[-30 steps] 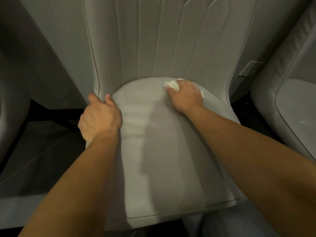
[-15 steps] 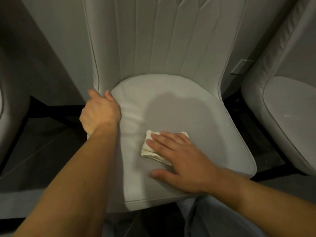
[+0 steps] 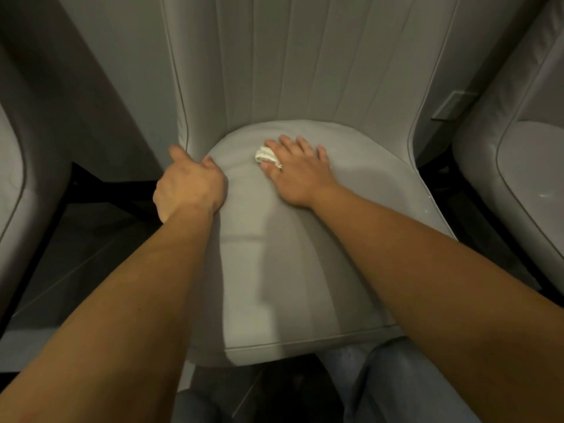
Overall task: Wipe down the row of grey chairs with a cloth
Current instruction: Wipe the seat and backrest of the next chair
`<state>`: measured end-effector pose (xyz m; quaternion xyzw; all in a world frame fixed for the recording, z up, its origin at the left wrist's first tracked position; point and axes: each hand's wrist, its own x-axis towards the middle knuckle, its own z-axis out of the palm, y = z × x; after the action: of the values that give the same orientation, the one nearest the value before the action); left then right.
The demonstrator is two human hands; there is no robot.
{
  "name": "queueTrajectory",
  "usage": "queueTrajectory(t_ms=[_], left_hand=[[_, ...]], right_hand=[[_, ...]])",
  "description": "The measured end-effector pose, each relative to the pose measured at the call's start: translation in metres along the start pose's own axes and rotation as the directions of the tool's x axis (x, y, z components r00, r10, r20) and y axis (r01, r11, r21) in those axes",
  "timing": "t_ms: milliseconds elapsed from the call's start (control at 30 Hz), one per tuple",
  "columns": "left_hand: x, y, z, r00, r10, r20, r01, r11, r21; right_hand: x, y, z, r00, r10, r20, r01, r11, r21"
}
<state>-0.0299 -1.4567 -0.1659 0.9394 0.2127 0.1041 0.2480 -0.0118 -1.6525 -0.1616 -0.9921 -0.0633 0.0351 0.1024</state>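
A grey padded chair (image 3: pixel 305 270) with a ribbed backrest fills the middle of the view. My right hand (image 3: pixel 297 169) lies flat, fingers straight, on a small white cloth (image 3: pixel 265 154) near the back of the seat cushion; most of the cloth is hidden under the palm. My left hand (image 3: pixel 189 186) grips the seat's left edge, fingers curled over the rim beside the backrest.
Another grey chair (image 3: pixel 525 178) stands close on the right, and part of a third (image 3: pixel 18 193) shows at the left edge. Dark floor and black chair legs lie between them. My knees in blue jeans (image 3: pixel 406 389) are at the bottom.
My right hand slid the cloth from the front middle of the seat back up toward the backrest. The left hand kept its grip on the seat's left edge.
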Motion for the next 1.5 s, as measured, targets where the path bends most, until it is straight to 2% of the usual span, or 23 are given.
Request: queueTrajectory(t_ms=[100, 200, 233, 267, 367, 400, 533, 667, 800, 900, 1067, 1300, 1500], left_hand=[[0.011, -0.013, -0.008, 0.982, 0.056, 0.182, -0.047, 0.998, -0.051], [0.017, -0.033, -0.02, 0.915, 0.053, 0.4, -0.015, 0.995, -0.098], [0.014, -0.038, -0.022, 0.903, 0.048, 0.428, -0.005, 0.995, -0.101], [0.01, -0.04, -0.021, 0.911, 0.047, 0.409, -0.007, 0.995, -0.099], [-0.007, -0.038, -0.018, 0.978, 0.037, 0.206, -0.03, 0.999, -0.035], [-0.009, -0.038, -0.019, 0.981, 0.029, 0.192, -0.024, 0.999, -0.031], [-0.003, -0.042, -0.019, 0.954, 0.01, 0.301, 0.027, 0.993, -0.119], [-0.009, -0.043, -0.017, 0.983, 0.03, 0.179, -0.022, 0.999, -0.049], [-0.01, -0.041, -0.018, 0.982, 0.018, 0.187, -0.018, 1.0, 0.003], [-0.013, -0.04, -0.019, 0.984, 0.027, 0.178, -0.025, 1.0, -0.013], [-0.012, -0.043, -0.017, 0.987, 0.022, 0.157, -0.02, 1.0, -0.014], [-0.013, -0.044, -0.015, 0.992, 0.025, 0.124, -0.022, 1.0, -0.019], [-0.013, -0.045, -0.012, 0.994, 0.028, 0.103, -0.028, 1.0, 0.001]], right_hand=[[0.003, 0.001, 0.001, 1.0, 0.007, -0.024, -0.007, 1.0, 0.027], [0.0, 0.002, 0.0, 1.0, 0.013, -0.004, -0.013, 1.0, 0.027], [0.0, 0.002, -0.001, 1.0, 0.01, -0.001, -0.01, 1.0, 0.02], [-0.001, 0.002, -0.001, 1.0, 0.007, 0.0, -0.007, 1.0, 0.015], [-0.003, 0.0, -0.006, 1.0, -0.01, 0.008, 0.01, 1.0, 0.016], [-0.005, -0.001, -0.008, 1.0, -0.024, 0.019, 0.023, 1.0, 0.018], [-0.038, -0.001, -0.015, 0.984, -0.165, 0.064, 0.163, 0.986, 0.03], [-0.1, -0.004, -0.02, 0.941, -0.323, 0.097, 0.323, 0.946, 0.014], [-0.163, -0.007, -0.023, 0.905, -0.39, 0.168, 0.402, 0.914, -0.045], [-0.176, -0.008, -0.021, 0.923, -0.356, 0.147, 0.368, 0.928, -0.058], [-0.14, -0.013, -0.014, 0.963, -0.261, 0.068, 0.263, 0.964, -0.027], [-0.037, -0.005, -0.007, 1.0, 0.004, -0.019, -0.004, 1.0, -0.023], [-0.001, -0.006, -0.013, 1.0, 0.02, 0.013, -0.02, 0.999, -0.039]])
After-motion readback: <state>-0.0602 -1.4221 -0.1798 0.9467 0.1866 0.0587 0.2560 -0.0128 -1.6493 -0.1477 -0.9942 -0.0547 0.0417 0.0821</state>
